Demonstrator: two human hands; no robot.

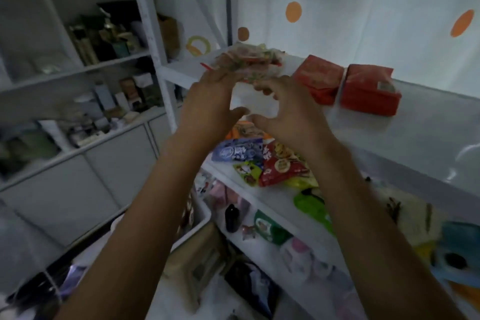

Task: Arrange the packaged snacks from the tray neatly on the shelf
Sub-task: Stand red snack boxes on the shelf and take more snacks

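A blurred pile of clear, red-and-green snack packets [249, 60] lies on the white top shelf [428, 132]. My left hand [207, 101] and my right hand [288, 109] are both raised in front of it, fingertips at the near edge of the pile, thumbs pointing toward each other. The fingers look loosely spread; whether they pinch a packet is unclear in the blur. Two red packages [319, 78] [368, 92] sit side by side to the right on the same shelf. On the shelf below lie several colourful packets [262, 161], blue, red and green.
A white tray [200, 223] edge shows low at centre, with bags and boxes around it. Lower shelves hold more green and pink packets [270, 228]. A white cabinet with bottles and boxes [104, 41] stands on the left. A dotted curtain [337, 8] hangs behind the shelf.
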